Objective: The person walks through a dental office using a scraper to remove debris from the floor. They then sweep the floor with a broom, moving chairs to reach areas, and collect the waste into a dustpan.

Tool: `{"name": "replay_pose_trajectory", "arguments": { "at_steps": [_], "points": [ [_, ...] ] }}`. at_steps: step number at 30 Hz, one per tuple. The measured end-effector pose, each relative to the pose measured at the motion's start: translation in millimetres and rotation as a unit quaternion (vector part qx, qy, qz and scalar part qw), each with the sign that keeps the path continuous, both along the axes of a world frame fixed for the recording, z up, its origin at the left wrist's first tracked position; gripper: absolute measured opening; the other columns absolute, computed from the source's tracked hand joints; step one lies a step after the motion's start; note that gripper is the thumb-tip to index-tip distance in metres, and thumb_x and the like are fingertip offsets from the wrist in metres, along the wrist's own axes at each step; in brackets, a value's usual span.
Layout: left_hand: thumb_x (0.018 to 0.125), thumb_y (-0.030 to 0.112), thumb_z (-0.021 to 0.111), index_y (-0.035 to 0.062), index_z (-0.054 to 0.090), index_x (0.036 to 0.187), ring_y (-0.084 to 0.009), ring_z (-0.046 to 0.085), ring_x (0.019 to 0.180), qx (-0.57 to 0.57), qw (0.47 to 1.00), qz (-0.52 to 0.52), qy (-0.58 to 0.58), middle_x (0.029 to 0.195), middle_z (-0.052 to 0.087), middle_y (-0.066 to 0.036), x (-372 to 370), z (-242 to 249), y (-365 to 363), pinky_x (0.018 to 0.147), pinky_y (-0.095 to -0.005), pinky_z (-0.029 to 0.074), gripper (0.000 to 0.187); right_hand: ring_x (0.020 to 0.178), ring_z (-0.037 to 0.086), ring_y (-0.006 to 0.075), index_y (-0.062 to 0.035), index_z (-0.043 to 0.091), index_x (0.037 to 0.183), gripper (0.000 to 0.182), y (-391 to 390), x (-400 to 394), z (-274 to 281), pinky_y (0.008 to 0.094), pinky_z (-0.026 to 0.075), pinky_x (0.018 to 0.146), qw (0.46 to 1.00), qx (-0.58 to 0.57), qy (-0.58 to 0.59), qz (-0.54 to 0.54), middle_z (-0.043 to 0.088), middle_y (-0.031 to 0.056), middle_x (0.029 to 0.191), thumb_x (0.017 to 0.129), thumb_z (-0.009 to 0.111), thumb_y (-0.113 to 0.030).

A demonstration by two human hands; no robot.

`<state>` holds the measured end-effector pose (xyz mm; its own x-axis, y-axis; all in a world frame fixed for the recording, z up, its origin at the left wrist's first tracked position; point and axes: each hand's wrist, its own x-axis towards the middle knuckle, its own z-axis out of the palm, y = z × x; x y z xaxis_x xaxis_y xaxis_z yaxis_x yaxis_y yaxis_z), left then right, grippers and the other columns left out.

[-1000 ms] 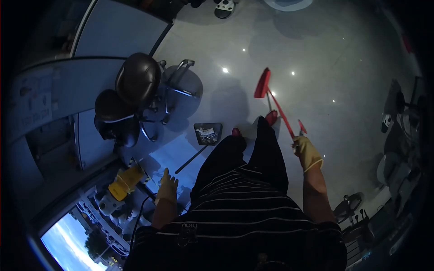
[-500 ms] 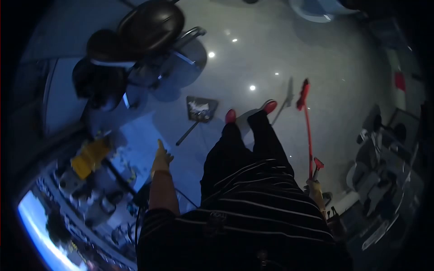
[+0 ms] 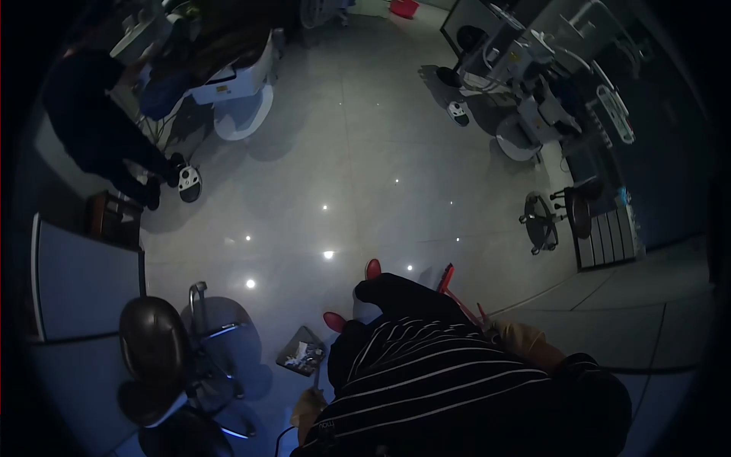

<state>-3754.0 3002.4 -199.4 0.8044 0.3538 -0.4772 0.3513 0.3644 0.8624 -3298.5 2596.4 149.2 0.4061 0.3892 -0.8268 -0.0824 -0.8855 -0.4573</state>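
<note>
My left hand (image 3: 308,404), in what looks like a yellowish glove, is closed around the handle of a dark dustpan (image 3: 306,337) at the lower left. White crumpled litter (image 3: 303,356) lies in the pan, beside my left red shoe (image 3: 333,321). My right hand (image 3: 509,335), similarly covered, grips a red long-handled broom (image 3: 448,277), whose head points forward past my trouser leg. A smaller red tool head (image 3: 481,311) shows close to the same hand; its handle is hidden.
A dark wheeled chair (image 3: 154,335) stands left of the dustpan. Further off, a person in dark clothes (image 3: 95,114) stands beside a dental chair (image 3: 228,84). To the right are a stool (image 3: 580,213) and dental equipment (image 3: 533,107). A white-and-black foot pedal (image 3: 189,183) rests on the glossy floor.
My view has swung round toward the room. My left hand, earlier pointing with the dustpan apart from it, now holds the dustpan's handle. My right hand still holds the broom.
</note>
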Motion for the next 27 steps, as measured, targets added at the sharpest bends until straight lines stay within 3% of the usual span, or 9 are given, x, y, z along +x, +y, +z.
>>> {"name": "replay_pose_trajectory", "arguments": {
  "at_steps": [1,2,5,7,11,20,22,26,27],
  "points": [
    [0.099,0.03,0.056,0.0001,0.064,0.107,-0.0226,0.067,0.074,0.194,0.922,0.01,-0.334,0.082,0.07,-0.013,15,16,-6,0.066,-0.037,0.049,0.032,0.066,0.064,0.0259,-0.0034,0.063,0.1,0.019,-33,-14,-36,0.0345,0.051,0.064,0.971,0.001,0.048,-0.235,0.061,0.0131,0.07,0.093,0.062,-0.021],
    [0.099,0.03,0.056,0.0001,0.064,0.107,-0.0226,0.067,0.074,0.197,0.922,-0.012,-0.333,0.082,0.07,-0.013,23,18,1,0.066,-0.037,0.049,0.032,0.065,0.063,0.0267,-0.0034,0.063,0.101,0.017,-56,-27,-65,0.0353,0.053,0.066,0.886,0.001,0.097,-0.454,0.06,0.0135,0.07,0.094,0.06,-0.019],
    [0.099,0.029,0.054,0.0002,0.067,0.105,-0.0235,0.067,0.075,-0.12,0.978,-0.158,0.067,0.083,0.069,-0.016,55,27,31,0.065,-0.0366,0.049,0.032,0.067,0.062,0.0273,-0.0037,0.062,0.096,0.011,-49,-29,-80,0.0391,0.057,0.075,0.751,-0.14,0.176,-0.621,0.059,0.0124,0.072,0.095,0.057,-0.013],
    [0.098,0.026,0.056,0.0001,0.066,0.108,-0.022,0.066,0.081,0.178,0.88,-0.35,0.268,0.09,0.07,-0.014,88,33,48,0.07,-0.035,0.05,0.03,0.068,0.062,0.0275,-0.0036,0.062,0.097,0.011,-52,-29,-90,0.0397,0.057,0.075,0.738,-0.09,0.178,-0.644,0.059,0.0125,0.073,0.095,0.056,-0.013],
    [0.097,0.028,0.059,0.0032,0.066,0.108,-0.0233,0.066,0.087,0.286,0.798,-0.424,0.319,0.095,0.07,-0.011,163,26,65,0.073,-0.0345,0.05,0.028,0.073,0.063,0.0282,-0.0033,0.06,0.099,0.011,-62,-11,-116,0.0423,0.058,0.078,0.706,0.093,0.13,-0.69,0.06,0.0128,0.076,0.096,0.055,-0.012],
    [0.099,0.031,0.056,0.0079,0.065,0.109,-0.0205,0.063,0.074,-0.176,0.958,-0.205,0.094,0.086,0.066,-0.002,331,117,104,0.065,-0.0342,0.048,0.027,0.053,0.055,0.0282,-0.0062,0.056,0.09,0.016,-17,227,-286,0.0445,0.049,0.053,0.613,0.081,0.19,-0.763,0.059,0.0119,0.072,0.088,0.06,-0.021],
    [0.103,0.031,0.051,0.0094,0.064,0.118,-0.0136,0.05,0.057,-0.56,0.775,0.049,0.287,0.072,0.055,0.003,367,124,118,0.054,-0.0292,0.042,0.03,0.051,0.053,0.0291,-0.0065,0.054,0.089,0.016,35,289,-295,0.0441,0.045,0.047,0.591,0.048,0.225,-0.773,0.055,0.0114,0.067,0.086,0.06,-0.022],
    [0.104,0.029,0.05,0.0113,0.064,0.114,-0.0069,0.039,0.052,-0.615,0.712,0.113,0.318,0.07,0.046,0.008,408,138,147,0.05,-0.0237,0.035,0.024,0.048,0.051,0.0276,-0.0064,0.051,0.082,0.017,135,375,-245,0.0426,0.042,0.044,0.596,0.054,0.255,-0.759,0.05,0.0097,0.062,0.087,0.059,-0.021],
    [0.103,0.029,0.051,0.0112,0.063,0.114,-0.0058,0.04,0.053,-0.393,0.843,0.041,0.366,0.069,0.046,0.009,435,163,139,0.049,-0.0224,0.035,0.024,0.047,0.051,0.0264,-0.0062,0.052,0.082,0.018,140,380,-236,0.0409,0.042,0.044,0.658,0.133,0.233,-0.704,0.051,0.0099,0.063,0.087,0.061,-0.021]
  ]
}}
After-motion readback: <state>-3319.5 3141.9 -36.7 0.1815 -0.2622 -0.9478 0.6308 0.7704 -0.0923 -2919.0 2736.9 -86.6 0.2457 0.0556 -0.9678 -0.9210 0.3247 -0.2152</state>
